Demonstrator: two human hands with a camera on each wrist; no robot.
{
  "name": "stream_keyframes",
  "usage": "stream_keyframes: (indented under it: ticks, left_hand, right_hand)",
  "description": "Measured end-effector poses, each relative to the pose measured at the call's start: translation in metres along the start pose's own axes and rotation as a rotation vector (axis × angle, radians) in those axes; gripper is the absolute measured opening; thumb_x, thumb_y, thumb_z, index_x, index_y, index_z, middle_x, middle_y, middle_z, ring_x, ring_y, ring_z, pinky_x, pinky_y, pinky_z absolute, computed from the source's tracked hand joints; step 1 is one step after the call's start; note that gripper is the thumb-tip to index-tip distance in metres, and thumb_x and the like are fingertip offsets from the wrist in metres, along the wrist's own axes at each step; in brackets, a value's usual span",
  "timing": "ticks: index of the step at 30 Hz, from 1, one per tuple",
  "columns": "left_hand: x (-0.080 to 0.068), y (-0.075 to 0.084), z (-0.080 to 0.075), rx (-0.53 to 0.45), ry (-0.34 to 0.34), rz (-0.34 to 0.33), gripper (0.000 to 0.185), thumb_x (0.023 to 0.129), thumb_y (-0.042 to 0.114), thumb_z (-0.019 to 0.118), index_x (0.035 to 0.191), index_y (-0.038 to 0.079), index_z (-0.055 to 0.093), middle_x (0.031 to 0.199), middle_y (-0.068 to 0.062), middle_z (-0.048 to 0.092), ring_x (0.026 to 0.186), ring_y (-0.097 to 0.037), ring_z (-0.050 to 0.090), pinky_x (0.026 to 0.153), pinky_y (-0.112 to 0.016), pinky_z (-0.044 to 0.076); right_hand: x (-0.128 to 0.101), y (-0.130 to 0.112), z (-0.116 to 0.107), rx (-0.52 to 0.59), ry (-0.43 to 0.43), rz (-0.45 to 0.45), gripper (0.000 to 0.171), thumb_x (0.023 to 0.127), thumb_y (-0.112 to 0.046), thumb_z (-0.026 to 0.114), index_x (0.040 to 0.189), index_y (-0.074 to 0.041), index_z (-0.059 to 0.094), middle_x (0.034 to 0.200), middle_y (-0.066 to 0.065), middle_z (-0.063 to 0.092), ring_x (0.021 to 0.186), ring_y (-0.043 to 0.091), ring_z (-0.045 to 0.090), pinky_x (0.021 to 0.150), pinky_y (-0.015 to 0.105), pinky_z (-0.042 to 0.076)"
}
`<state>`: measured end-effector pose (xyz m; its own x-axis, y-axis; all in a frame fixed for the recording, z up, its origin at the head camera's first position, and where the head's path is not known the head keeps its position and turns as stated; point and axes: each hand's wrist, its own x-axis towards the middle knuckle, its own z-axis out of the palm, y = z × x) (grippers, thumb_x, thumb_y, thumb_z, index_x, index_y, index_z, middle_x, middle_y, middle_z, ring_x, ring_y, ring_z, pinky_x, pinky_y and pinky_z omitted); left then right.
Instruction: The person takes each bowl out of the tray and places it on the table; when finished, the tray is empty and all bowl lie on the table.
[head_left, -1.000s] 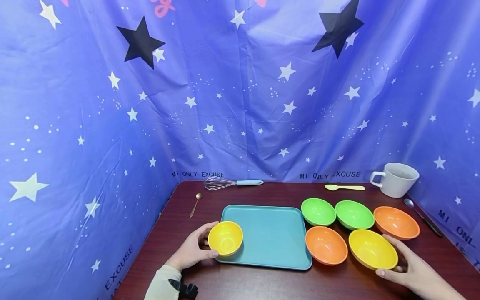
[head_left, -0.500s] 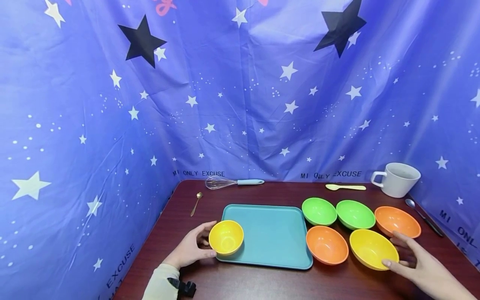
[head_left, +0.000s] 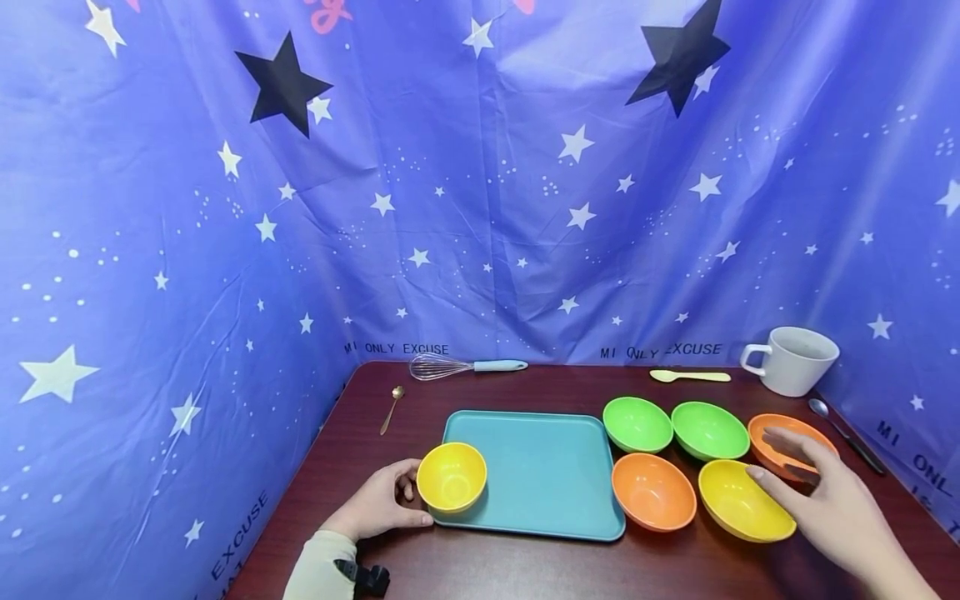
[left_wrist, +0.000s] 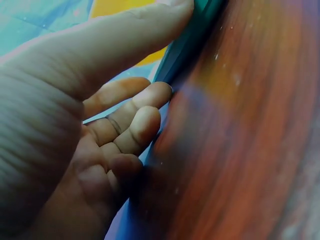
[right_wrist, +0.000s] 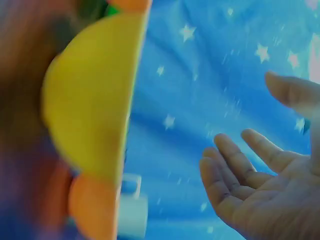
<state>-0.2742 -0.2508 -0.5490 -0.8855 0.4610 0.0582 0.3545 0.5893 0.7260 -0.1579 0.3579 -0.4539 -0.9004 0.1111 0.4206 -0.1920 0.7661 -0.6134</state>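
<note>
The left hand (head_left: 378,504) is cupping the small yellow bowl (head_left: 452,476) from its outer side, fingers (left_wrist: 131,121) loosely curved against the wall and thumb lying along the near edge of the teal tray (head_left: 534,467); the bowl is sitting on the tray's near left corner. Keeping that hand steady and low looks wise here, since the bowl is riding right at the tray's lip.

The right hand (head_left: 828,504) is hovering open, fingers (right_wrist: 235,167) spread and holding nothing, just above the gap between the large yellow bowl (head_left: 744,500) and the orange bowl (head_left: 787,446) behind it. A clean hold would probably mean coming down over one rim only, as these bowls are standing close together.

Another orange bowl (head_left: 653,491) and two green bowls (head_left: 637,423) (head_left: 709,429) are crowding the bench (head_left: 525,567) beside the tray. Farther back a white mug (head_left: 793,359), a pale spoon (head_left: 690,376), a whisk (head_left: 465,366), a gold spoon (head_left: 390,408) and a dark-handled spoon (head_left: 846,433) are lying well apart from both hands.
</note>
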Motion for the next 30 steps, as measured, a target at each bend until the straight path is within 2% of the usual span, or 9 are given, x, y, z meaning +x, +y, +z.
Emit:
stream_keyframes:
  ticks: [2,5,7,9,15,17,20,23,30]
  left_hand:
    - [0.0,0.0,0.001,0.014,-0.002,0.001,0.066,0.074,0.046,0.095,0.129,0.025,0.063,0.09,0.007,0.061,0.083,-0.012,0.057,0.07,-0.026,0.051]
    - [0.0,0.0,0.001,0.025,-0.005,0.002,0.064,0.075,0.046,0.094,0.128,0.026,0.064,0.087,0.006,0.059,0.081,-0.012,0.056,0.068,-0.026,0.05]
    - [-0.001,0.001,0.001,0.029,-0.006,-0.002,0.066,0.075,0.046,0.094,0.13,0.026,0.064,0.087,0.007,0.059,0.081,-0.012,0.056,0.068,-0.026,0.05]
    - [-0.001,0.002,0.001,0.032,-0.007,-0.008,0.066,0.075,0.046,0.094,0.13,0.026,0.064,0.087,0.007,0.059,0.081,-0.011,0.056,0.068,-0.026,0.05]
    - [-0.002,0.004,0.001,0.026,-0.012,-0.019,0.066,0.075,0.045,0.094,0.13,0.024,0.064,0.087,0.007,0.059,0.082,-0.012,0.057,0.07,-0.026,0.05]
    - [-0.002,0.005,0.0,0.026,-0.014,-0.021,0.065,0.075,0.045,0.094,0.129,0.024,0.064,0.087,0.007,0.06,0.082,-0.012,0.057,0.07,-0.026,0.05]
    - [-0.002,0.006,0.0,0.028,-0.013,-0.017,0.064,0.075,0.044,0.094,0.128,0.024,0.064,0.087,0.007,0.06,0.082,-0.012,0.057,0.069,-0.026,0.05]
    - [-0.001,0.006,0.0,0.028,-0.012,-0.009,0.062,0.075,0.044,0.094,0.126,0.024,0.065,0.086,0.006,0.06,0.081,-0.012,0.057,0.068,-0.026,0.05]
    - [0.0,0.002,0.001,0.025,-0.011,0.019,0.05,0.075,0.045,0.094,0.112,0.029,0.064,0.084,0.008,0.059,0.079,-0.01,0.056,0.067,-0.026,0.05]
  right_hand:
    - [0.005,-0.01,0.006,0.058,0.014,-0.068,0.057,0.091,-0.02,0.084,0.14,-0.003,0.061,0.132,0.007,0.064,0.108,-0.02,0.047,0.08,0.001,0.04]
    - [0.014,-0.028,0.019,0.104,0.008,-0.147,0.052,0.089,-0.013,0.085,0.136,-0.008,0.065,0.127,-0.004,0.067,0.112,-0.018,0.05,0.086,0.003,0.041]
    - [0.021,-0.039,0.03,0.127,-0.017,-0.162,0.05,0.09,-0.012,0.084,0.136,-0.009,0.065,0.126,-0.002,0.068,0.111,-0.014,0.054,0.085,0.005,0.043]
    - [0.028,-0.051,0.041,0.141,-0.048,-0.164,0.047,0.091,-0.013,0.083,0.135,-0.01,0.066,0.123,0.006,0.07,0.108,-0.009,0.058,0.084,0.008,0.047]
    - [0.045,-0.085,0.071,0.231,-0.195,-0.111,0.043,0.095,-0.017,0.079,0.133,-0.004,0.065,0.122,0.015,0.069,0.109,0.026,0.067,0.084,0.024,0.057]
    - [0.048,-0.095,0.082,0.274,-0.236,-0.092,0.041,0.095,-0.016,0.079,0.132,-0.003,0.065,0.121,0.016,0.069,0.108,0.033,0.068,0.085,0.029,0.058]
    - [0.051,-0.108,0.098,0.335,-0.292,-0.076,0.04,0.095,-0.014,0.079,0.131,-0.003,0.065,0.12,0.014,0.07,0.106,0.033,0.069,0.085,0.031,0.059]
    - [0.052,-0.12,0.113,0.382,-0.35,-0.071,0.04,0.096,-0.015,0.078,0.132,-0.004,0.065,0.119,0.01,0.07,0.105,0.027,0.069,0.086,0.034,0.058]
    - [0.051,-0.148,0.15,0.439,-0.446,-0.068,0.039,0.095,-0.015,0.078,0.131,-0.004,0.065,0.115,0.008,0.071,0.102,0.025,0.07,0.083,0.037,0.058]
